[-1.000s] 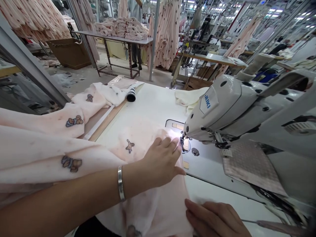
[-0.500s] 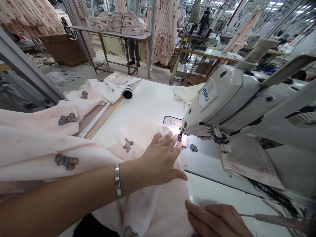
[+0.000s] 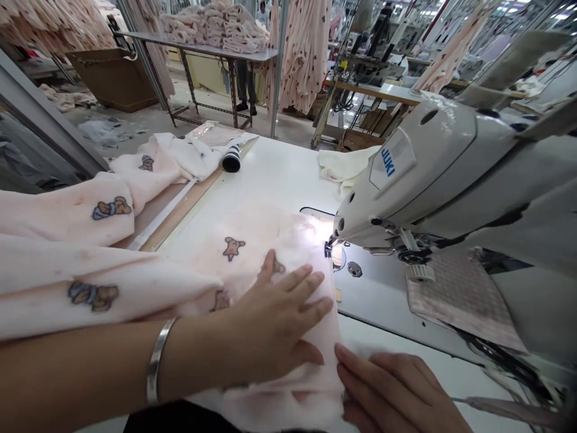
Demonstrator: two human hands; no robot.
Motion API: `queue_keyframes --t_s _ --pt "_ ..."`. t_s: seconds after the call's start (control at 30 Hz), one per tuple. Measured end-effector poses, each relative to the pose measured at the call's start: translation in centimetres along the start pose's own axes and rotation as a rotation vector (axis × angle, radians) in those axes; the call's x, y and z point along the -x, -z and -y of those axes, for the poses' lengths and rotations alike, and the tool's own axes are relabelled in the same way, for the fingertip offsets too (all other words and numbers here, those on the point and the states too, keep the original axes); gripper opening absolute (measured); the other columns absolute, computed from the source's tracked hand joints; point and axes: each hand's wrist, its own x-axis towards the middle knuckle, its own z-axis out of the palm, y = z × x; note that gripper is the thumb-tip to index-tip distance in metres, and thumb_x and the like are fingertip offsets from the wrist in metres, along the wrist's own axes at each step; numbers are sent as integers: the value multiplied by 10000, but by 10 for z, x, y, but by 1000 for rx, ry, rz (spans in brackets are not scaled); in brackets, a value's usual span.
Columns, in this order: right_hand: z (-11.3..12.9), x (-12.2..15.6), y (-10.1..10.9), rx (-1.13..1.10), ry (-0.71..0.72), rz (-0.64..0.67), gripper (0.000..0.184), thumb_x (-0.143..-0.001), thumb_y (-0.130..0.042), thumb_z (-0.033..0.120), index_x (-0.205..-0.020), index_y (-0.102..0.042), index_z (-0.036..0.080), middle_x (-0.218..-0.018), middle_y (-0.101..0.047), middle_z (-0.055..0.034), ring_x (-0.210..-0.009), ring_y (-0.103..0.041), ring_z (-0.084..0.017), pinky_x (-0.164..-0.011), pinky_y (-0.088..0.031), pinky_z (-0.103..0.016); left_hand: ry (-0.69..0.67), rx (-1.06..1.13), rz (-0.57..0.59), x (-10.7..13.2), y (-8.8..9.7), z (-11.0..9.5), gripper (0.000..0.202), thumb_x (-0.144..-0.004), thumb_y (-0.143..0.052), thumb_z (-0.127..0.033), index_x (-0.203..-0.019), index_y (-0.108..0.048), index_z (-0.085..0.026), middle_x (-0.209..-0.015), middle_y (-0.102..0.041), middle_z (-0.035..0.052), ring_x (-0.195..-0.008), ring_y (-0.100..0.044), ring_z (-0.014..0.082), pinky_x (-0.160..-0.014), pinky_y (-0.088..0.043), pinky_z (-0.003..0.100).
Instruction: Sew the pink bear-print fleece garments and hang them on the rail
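My left hand (image 3: 274, 322) lies flat with fingers spread on a pale pink fabric (image 3: 252, 252) printed with small bears, a little short of the needle (image 3: 328, 248) of a white JUKI sewing machine (image 3: 433, 174). A silver bangle (image 3: 155, 368) sits on that forearm. My right hand (image 3: 396, 391) rests at the fabric's right edge near the table front, its fingers held together on the edge. The rest of the fabric drapes off to the left over my arm.
A black-and-white roll (image 3: 231, 159) and cream cloth (image 3: 342, 167) lie at the far side of the white table (image 3: 279, 174). A patterned cloth (image 3: 460, 294) hangs under the machine arm. Behind stand a table stacked with folded pink garments (image 3: 216, 33), hanging garments and other sewing stations.
My left hand has slid back toward me along the fabric, away from the needle, and flattened out. More fabric now lies past the needle. My right hand stays at the edge.
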Motion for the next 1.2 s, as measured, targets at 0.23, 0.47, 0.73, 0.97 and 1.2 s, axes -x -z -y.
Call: queue_keyframes --t_s 0.23,0.47,0.73,0.97,1.2 --pt "-36 -30 -14 -131 -68 4 191 -874 -550 150 -1043 -639 154 -1092 -664 -73 -826 -537 -166 -704 -411 -326 -21 67 6 -40 5 68 725 -843 -433 -649 -1362 -366 -148 -1474 -290 165 -1379 -208 323 -1098 -105 592" --pt "-70 -52 -32 -57 -171 -34 184 -896 -511 207 -1021 -647 209 -935 -624 -54 -806 -575 -148 -733 -457 -309 -145 52 68 -83 12 120 735 -834 -435 -648 -1381 -348 -165 -1478 -292 144 -1385 -187 283 -1119 -80 496" --pt "-73 -65 -39 -33 -143 -103 183 -880 -512 143 -1001 -649 154 -765 -563 -31 -749 -525 -138 -686 -435 -266 -151 -42 89 -116 20 155 666 -843 -449 -588 -1376 -376 -197 -1493 -290 72 -1395 -179 218 -1134 -82 441" --pt "-33 -47 -15 -151 -228 91 291 -932 -460 263 -1203 -518 174 -841 -585 -37 -779 -523 -166 -695 -406 -319 169 -97 69 -43 10 61 740 -898 -243 -637 -1443 -263 -137 -1523 -164 149 -1406 -98 343 -1065 -174 632" --pt "27 -33 -14 -314 -458 68 186 -929 -466 273 -984 -636 225 -794 -566 -29 -760 -500 -170 -695 -324 -331 277 -33 68 -67 45 54 150 -828 -533 -156 -888 -670 -153 -967 -661 104 -978 -592 254 -931 -418 429"
